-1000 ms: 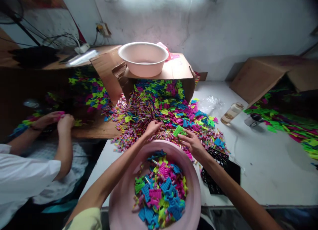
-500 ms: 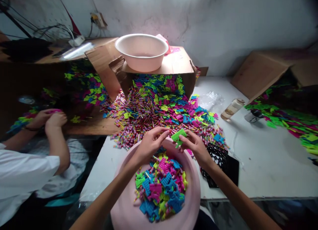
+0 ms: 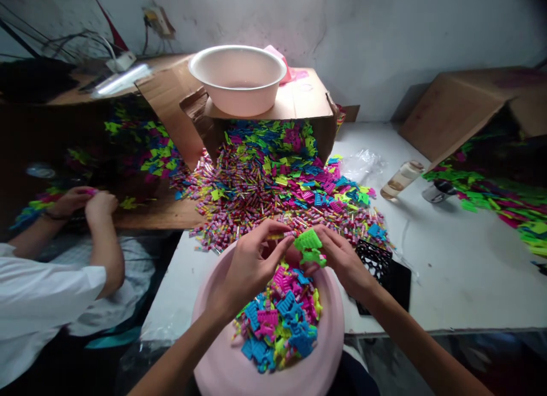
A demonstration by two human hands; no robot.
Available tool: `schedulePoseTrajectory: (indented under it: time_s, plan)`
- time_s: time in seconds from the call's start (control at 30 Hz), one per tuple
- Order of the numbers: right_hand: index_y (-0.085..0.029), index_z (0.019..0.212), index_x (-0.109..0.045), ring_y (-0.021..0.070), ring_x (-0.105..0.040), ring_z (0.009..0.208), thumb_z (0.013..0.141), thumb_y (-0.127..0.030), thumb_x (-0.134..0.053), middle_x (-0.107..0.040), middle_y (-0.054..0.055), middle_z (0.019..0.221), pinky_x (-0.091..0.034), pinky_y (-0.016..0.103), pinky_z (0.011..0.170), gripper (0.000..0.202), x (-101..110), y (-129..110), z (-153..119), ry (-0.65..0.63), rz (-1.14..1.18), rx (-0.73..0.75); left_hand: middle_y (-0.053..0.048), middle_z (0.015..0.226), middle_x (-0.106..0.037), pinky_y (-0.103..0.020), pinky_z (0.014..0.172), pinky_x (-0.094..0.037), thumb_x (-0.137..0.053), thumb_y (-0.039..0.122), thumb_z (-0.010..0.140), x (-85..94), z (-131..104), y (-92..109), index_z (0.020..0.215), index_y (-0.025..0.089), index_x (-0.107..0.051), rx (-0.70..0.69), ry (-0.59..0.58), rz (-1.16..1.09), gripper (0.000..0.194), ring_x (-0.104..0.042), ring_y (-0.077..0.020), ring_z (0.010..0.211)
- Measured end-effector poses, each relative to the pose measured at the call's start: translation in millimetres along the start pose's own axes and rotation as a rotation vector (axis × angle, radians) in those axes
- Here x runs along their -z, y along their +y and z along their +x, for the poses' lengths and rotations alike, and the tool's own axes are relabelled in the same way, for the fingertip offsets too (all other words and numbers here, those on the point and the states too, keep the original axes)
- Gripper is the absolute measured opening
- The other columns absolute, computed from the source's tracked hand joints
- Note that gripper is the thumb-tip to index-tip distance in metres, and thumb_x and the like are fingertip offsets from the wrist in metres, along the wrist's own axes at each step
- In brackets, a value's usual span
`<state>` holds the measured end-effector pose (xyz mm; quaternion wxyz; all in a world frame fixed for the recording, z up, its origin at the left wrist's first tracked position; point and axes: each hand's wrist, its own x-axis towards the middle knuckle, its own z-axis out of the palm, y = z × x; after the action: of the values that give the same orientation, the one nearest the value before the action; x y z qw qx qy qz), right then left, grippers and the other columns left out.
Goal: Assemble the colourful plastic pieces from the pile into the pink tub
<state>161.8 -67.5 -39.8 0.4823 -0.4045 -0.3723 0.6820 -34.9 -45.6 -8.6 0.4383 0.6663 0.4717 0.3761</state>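
Green plastic piece (image 3: 308, 243) sits between the fingers of the right hand (image 3: 342, 259), clamped there above the far side of a pink basin (image 3: 314, 359); the hand covers part of its edge, and some of the fingertips are hard to make out. The left hand (image 3: 248, 265) has thumb and forefinger together on a slim striped stick (image 3: 282, 235), much of it hidden by the fingers. The stick's tip is near the green piece; whether they touch, I cannot tell. The basin's near rim is cut off by the lower edge of the view, and the left hand hides some of its load of blue, pink and yellow pieces mixed with striped sticks. Behind it, an open carton (image 3: 314, 97) spills similar pieces onto a heap of sticks (image 3: 248, 185), its depths dark, with a pale bowl (image 3: 241, 99) on top. A second carton (image 3: 453, 108) at right, also full of shadow, holds more bright pieces. A bottle (image 3: 401, 180) contains some pale liquid
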Motion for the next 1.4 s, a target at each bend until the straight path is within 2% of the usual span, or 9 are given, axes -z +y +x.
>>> schedulePoseTrajectory:
  time_s: [0.13, 0.23, 0.37, 0.47, 0.77, 1.03, 1.1, 1.27, 1.4]
  plan:
    - [-0.022, 0.108, -0.07, 0.017, -0.069, 0.08, 0.077, -0.037, -0.084, -0.069, 0.003, 0.103, -0.063, 0.033, 0.068, 0.037, -1, -3, -1, -0.036, 0.163, -0.14, -0.003, 0.097, -0.073, -0.025, 0.066, -0.061, -0.067, 0.037, 0.093, -4.7, -4, 0, 0.107, 0.021, -0.066, 0.018, 0.03, -0.054, 0.022, -0.074, -0.0164, 0.075]
    - [-0.02, 0.101, -0.07, 0.0142, -0.068, 0.078, 0.074, -0.034, -0.086, -0.069, 0.003, 0.1, -0.06, 0.027, 0.069, 0.034, -2, -2, -1, 0.029, 0.208, -0.158, -0.003, 0.1, -0.073, -0.025, 0.066, -0.061, -0.067, 0.037, 0.093, -9.3, -9, -1, 0.109, 0.021, -0.065, 0.054, 0.071, -0.154, 0.022, -0.075, -0.0168, 0.077]
    - [-0.022, 0.098, -0.067, 0.0127, -0.068, 0.08, 0.084, -0.038, -0.078, -0.069, 0.0, 0.092, -0.056, 0.022, 0.072, 0.024, -1, 2, -3, 0.097, 0.023, 0.025, -0.004, 0.099, -0.075, -0.025, 0.068, -0.062, -0.068, 0.036, 0.092, -9.9, -14, -3, 0.106, 0.02, -0.068, 0.087, 0.111, -0.21, 0.022, -0.075, -0.0184, 0.082]
    - [-0.025, 0.103, -0.063, 0.0127, -0.068, 0.078, 0.092, -0.039, -0.068, -0.069, -0.001, 0.093, -0.056, 0.023, 0.07, 0.018, -2, 3, -7, 0.113, -0.205, 0.156, -0.004, 0.096, -0.076, -0.024, 0.066, -0.06, -0.07, 0.037, 0.091, -7.4, -16, -5, 0.1, 0.019, -0.073, 0.056, 0.102, -0.082, 0.021, -0.074, -0.0179, 0.079]
    - [-0.025, 0.107, -0.064, 0.0155, -0.071, 0.087, 0.098, -0.029, -0.061, -0.072, 0.0, 0.096, -0.053, 0.024, 0.077, 0.01, -8, 9, -18, 0.133, -0.694, 0.396, -0.001, 0.082, -0.076, -0.021, 0.056, -0.051, -0.069, 0.036, 0.092, -13.1, -19, -2, 0.096, 0.02, -0.074, -0.058, 0.131, 0.198, 0.017, -0.067, -0.0126, 0.061]
    - [-0.022, 0.11, -0.06, 0.0147, -0.07, 0.078, 0.099, -0.02, -0.054, -0.071, 0.002, 0.093, -0.053, 0.023, 0.071, 0.012, 5, 22, -18, 0.045, -0.816, 0.6, -0.001, 0.074, -0.071, -0.021, 0.052, -0.05, -0.07, 0.038, 0.091, -5.5, -10, -10, 0.087, 0.017, -0.072, 0.062, -0.083, -0.026, 0.021, -0.068, -0.0142, 0.061]
    - [-0.022, 0.11, -0.06, 0.0144, -0.07, 0.078, 0.099, -0.02, -0.055, -0.071, 0.002, 0.092, -0.054, 0.023, 0.071, 0.013, 5, 27, -15, 0.066, -0.808, 0.595, -0.002, 0.073, -0.071, -0.021, 0.052, -0.05, -0.069, 0.037, 0.092, -10.6, -11, -11, 0.088, 0.017, -0.071, 0.04, -0.048, 0.006, 0.021, -0.067, -0.0139, 0.06]
    - [-0.023, 0.112, -0.06, 0.0138, -0.069, 0.077, 0.098, -0.015, -0.055, -0.071, 0.002, 0.092, -0.055, 0.023, 0.072, 0.017, 3, 32, -9, 0.161, -0.831, 0.713, -0.001, 0.077, -0.074, -0.021, 0.062, -0.052, -0.067, 0.03, 0.094, -27.9, -22, -5, 0.093, 0.018, -0.071, -0.136, 0.25, 0.226, 0.012, -0.068, -0.0127, 0.063]
    - [-0.023, 0.116, -0.058, 0.0146, -0.07, 0.083, 0.097, -0.012, -0.055, -0.072, 0.003, 0.097, -0.055, 0.023, 0.075, 0.022, 9, 30, -7, 0.036, -0.831, 0.823, 0.0, 0.07, -0.071, -0.019, 0.051, -0.046, -0.067, 0.033, 0.093, -15.9, -19, 0, 0.091, 0.019, -0.071, -0.044, 0.079, 0.131, 0.015, -0.065, -0.0116, 0.056]
